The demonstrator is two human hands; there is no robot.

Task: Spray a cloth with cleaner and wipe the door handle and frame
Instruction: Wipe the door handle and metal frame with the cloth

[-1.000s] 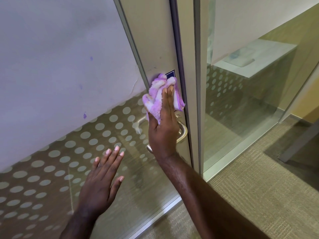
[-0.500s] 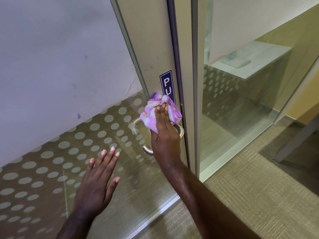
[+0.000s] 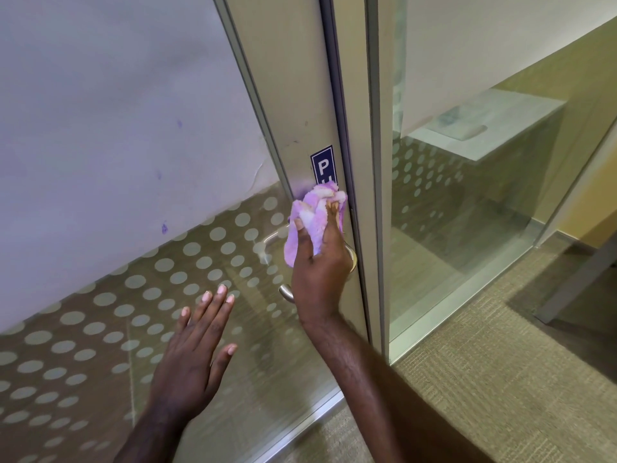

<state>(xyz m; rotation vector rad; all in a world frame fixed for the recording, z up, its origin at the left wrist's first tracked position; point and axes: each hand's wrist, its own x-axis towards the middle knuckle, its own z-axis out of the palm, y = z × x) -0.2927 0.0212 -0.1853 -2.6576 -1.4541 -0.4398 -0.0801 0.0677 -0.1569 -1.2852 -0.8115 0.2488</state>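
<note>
My right hand (image 3: 320,262) presses a bunched pink and white cloth (image 3: 309,222) against the metal door frame (image 3: 293,95), just below a blue sign (image 3: 322,165) whose lower letters the cloth hides. The silver lever door handle (image 3: 286,291) sticks out beneath that hand, mostly covered by it. My left hand (image 3: 192,355) lies flat on the dotted glass door panel (image 3: 100,329) with fingers spread, lower left of the handle. No spray bottle is in view.
A fixed glass panel (image 3: 467,212) stands to the right of the door jamb (image 3: 375,162), with a white counter (image 3: 500,121) seen behind it. Beige carpet (image 3: 484,396) covers the floor at lower right. A grey furniture leg (image 3: 577,279) stands at the right edge.
My right hand slid the cloth down the frame from over the blue sign to just above the handle, uncovering the sign's top letters. My left hand stayed flat on the glass.
</note>
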